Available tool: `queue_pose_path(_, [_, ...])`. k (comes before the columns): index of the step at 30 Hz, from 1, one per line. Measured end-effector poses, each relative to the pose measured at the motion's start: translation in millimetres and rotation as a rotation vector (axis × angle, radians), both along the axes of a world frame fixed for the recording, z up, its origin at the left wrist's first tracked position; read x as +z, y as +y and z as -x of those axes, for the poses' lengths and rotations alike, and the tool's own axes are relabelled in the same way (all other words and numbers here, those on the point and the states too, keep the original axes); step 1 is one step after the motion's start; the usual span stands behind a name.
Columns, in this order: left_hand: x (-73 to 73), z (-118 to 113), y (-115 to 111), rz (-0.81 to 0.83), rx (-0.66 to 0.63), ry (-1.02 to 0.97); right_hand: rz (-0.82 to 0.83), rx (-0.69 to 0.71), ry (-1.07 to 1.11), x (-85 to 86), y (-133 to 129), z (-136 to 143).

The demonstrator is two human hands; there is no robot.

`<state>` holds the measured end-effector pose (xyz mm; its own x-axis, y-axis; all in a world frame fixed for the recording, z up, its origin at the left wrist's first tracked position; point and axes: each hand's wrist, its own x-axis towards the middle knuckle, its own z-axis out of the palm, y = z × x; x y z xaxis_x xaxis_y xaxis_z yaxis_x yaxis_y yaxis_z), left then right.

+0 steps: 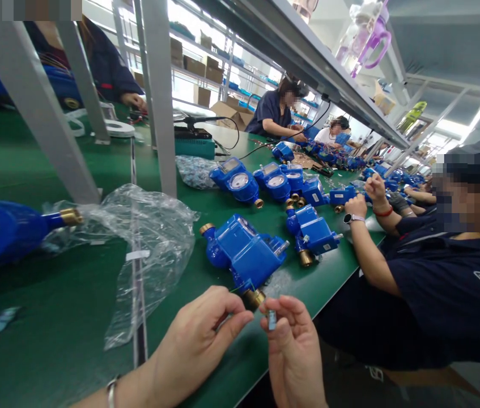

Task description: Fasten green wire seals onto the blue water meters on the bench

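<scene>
My right hand (293, 345) pinches a small light-blue plastic tag (272, 319) between thumb and fingers. Close beside it, my left hand (208, 328) is closed in a pinch, thumb against forefinger; what it holds, if anything, is too small to make out. A thin green wire (237, 289) shows just above the left fingers. Right behind both hands lies a blue water meter (250, 255) with brass threaded ends, its lower brass end near my fingertips. Another blue water meter (314, 229) lies to its right.
A crumpled clear plastic bag (158, 243) and a large blue meter (5, 232) lie at left on the green table (73, 317). Several meters stand behind. A grey metal post (158, 96) rises from the table. A co-worker (439, 266) sits close at right.
</scene>
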<state>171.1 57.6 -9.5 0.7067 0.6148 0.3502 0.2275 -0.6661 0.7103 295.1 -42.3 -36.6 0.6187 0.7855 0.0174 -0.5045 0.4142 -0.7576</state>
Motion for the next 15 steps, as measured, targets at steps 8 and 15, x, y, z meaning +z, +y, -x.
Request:
queue_pose_path(8, [1.6, -1, 2, -0.035, -0.013, 0.009, -0.012, -0.001, -0.036, 1.3, 3, -4])
queue_pose_path(15, [-9.5, 0, 9, 0.013, -0.034, 0.025, -0.043, -0.027, -0.08, -4.9, 9, -7])
